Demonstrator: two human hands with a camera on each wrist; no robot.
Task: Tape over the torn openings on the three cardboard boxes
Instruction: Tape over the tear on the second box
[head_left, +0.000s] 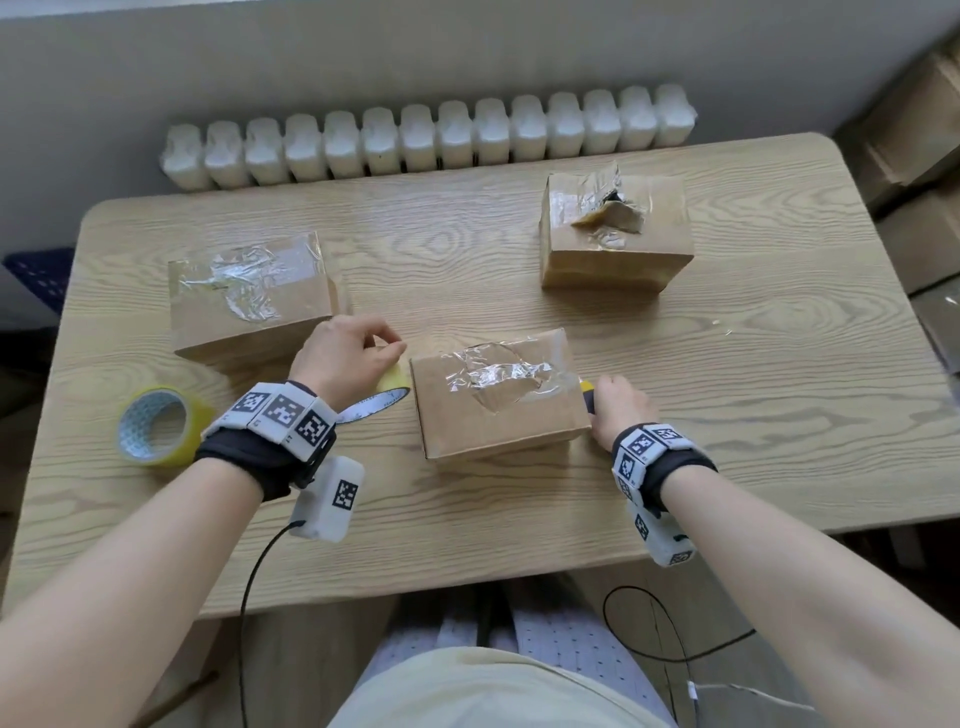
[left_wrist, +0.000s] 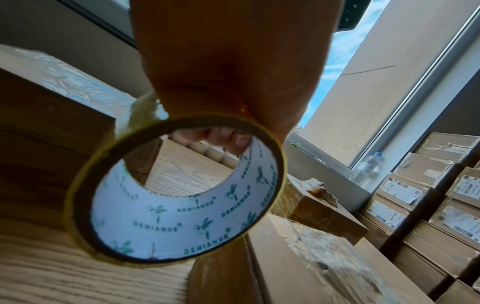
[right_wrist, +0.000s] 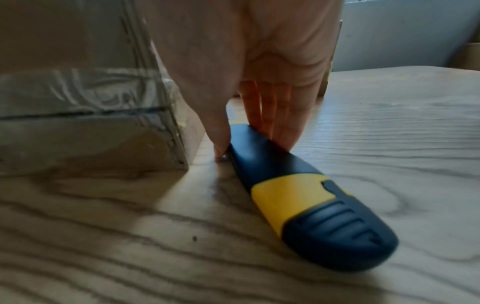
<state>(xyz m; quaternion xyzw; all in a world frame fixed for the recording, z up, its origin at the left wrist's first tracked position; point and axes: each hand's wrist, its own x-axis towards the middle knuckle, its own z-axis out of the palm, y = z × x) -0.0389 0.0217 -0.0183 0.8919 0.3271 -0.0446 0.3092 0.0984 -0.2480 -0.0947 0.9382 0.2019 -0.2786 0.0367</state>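
Three cardboard boxes stand on the wooden table (head_left: 753, 415). The left box (head_left: 249, 296) and the near middle box (head_left: 498, 400) carry crinkled clear tape on top. On the far right box (head_left: 615, 228), a torn flap stands up around a dark hole. My left hand (head_left: 382, 353) grips a yellowish tape roll (head_left: 387, 392) just left of the middle box. In the left wrist view, that roll (left_wrist: 176, 205) is on edge, with my fingertips (left_wrist: 223, 139) seen through its core. My right hand (head_left: 597, 400) pinches a blue and yellow utility knife (right_wrist: 298, 195), which lies on the table against the middle box (right_wrist: 91, 113).
A second tape roll (head_left: 158, 423) lies near the table's left edge. A white radiator (head_left: 431, 140) runs behind the table. Stacked cartons (left_wrist: 428, 205) fill the right side of the room. A water bottle (left_wrist: 363, 168) stands on the window sill.
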